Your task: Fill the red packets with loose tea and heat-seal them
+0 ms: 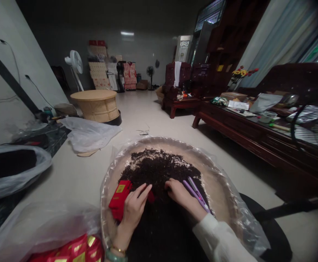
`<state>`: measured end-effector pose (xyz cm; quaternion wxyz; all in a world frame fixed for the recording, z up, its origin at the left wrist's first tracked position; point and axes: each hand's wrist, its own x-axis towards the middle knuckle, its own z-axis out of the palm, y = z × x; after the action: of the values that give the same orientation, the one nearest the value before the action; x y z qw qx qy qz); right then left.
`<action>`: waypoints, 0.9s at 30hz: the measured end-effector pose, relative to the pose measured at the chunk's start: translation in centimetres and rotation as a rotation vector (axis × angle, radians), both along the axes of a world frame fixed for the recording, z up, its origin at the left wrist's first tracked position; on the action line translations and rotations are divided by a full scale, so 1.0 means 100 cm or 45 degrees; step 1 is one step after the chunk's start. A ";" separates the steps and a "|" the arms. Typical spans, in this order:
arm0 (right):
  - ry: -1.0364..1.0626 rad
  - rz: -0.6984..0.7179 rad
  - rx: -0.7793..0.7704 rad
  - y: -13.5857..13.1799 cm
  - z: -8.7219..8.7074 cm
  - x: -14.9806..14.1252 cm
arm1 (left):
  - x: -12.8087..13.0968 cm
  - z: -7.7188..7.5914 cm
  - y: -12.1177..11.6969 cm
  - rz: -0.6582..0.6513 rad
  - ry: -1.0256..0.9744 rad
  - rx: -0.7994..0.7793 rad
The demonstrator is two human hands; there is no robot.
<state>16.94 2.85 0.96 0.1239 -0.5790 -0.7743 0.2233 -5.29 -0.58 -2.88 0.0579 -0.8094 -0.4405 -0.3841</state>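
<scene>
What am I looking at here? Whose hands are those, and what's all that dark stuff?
There's no robot here, just a person's two bare hands. The camera is worn on that person's head and looks forward and down. In front is a wide, round, tan tray lined with clear plastic, holding dark, loose, crumbly bits. The left hand is beside a shiny red block-shaped packet with a gold label. A small red piece shows by its fingertips, but I can't tell if it's held. The right hand has curled fingers over the bits; whatever they might pinch is hidden. A slim purple tong-shaped tool lies next to it.
</scene>
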 end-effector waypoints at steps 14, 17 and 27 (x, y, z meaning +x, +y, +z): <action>1.106 -0.109 -0.116 -0.012 0.032 -0.029 | 0.007 0.023 0.014 -0.115 0.010 0.068; 0.915 -0.081 0.051 -0.015 0.033 -0.035 | 0.007 0.029 0.015 -0.133 -0.020 0.016; 0.747 -0.062 0.235 -0.017 0.037 -0.029 | 0.008 0.032 0.011 -0.187 -0.213 -0.177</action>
<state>14.02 1.19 4.63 0.3995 -0.4946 -0.7084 0.3067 -4.51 0.56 0.36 -0.0634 -0.8065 -0.4089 -0.4222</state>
